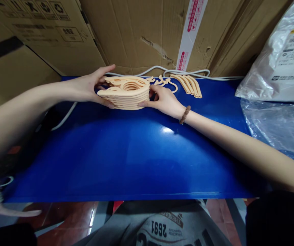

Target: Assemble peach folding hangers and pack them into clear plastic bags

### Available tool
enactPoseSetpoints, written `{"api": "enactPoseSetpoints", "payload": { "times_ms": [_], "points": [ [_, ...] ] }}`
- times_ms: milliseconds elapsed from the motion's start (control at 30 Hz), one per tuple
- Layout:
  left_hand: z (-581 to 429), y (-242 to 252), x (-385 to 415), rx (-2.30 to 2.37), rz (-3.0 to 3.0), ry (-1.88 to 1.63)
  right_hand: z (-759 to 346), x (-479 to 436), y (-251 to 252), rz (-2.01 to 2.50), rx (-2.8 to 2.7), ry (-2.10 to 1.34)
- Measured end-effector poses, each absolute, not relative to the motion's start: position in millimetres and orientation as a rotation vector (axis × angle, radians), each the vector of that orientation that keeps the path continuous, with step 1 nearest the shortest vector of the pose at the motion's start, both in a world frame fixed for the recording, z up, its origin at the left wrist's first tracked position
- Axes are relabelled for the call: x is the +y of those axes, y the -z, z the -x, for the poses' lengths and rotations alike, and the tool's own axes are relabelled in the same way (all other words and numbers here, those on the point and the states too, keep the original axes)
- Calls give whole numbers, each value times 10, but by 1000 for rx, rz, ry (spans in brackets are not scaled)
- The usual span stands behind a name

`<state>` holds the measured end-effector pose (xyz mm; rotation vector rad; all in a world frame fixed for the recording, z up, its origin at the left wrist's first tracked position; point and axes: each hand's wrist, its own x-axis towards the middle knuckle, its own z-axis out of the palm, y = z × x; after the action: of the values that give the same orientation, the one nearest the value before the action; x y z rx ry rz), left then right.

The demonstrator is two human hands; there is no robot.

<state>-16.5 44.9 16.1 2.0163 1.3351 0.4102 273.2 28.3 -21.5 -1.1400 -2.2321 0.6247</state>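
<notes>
A neat stack of peach-coloured plastic hangers (126,99) rests at the back of the blue table, layered flat on one another. My left hand (95,85) grips its left end, fingers behind and thumb along the front edge. At the opposite end, my right hand (163,99) pinches the stack between thumb and fingers. Hanger hooks (172,85) of the same colour lie just behind my right hand. To the right of these, several curved hanger arms (189,85) lie side by side.
Cardboard boxes (136,37) stand along the back and left of the blue table (116,153). A white cable (152,69) runs along the rear edge. White plastic packaging (277,65) and a clear plastic bag (277,126) lie at the right.
</notes>
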Motion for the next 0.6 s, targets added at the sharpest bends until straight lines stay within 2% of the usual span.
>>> {"api": "enactPoseSetpoints", "payload": {
  "times_ms": [600],
  "points": [
    [257, -274, 359, 1270, -2119, -406, -2761, 286, 8, 1070, -2284, -452]
  ]
}}
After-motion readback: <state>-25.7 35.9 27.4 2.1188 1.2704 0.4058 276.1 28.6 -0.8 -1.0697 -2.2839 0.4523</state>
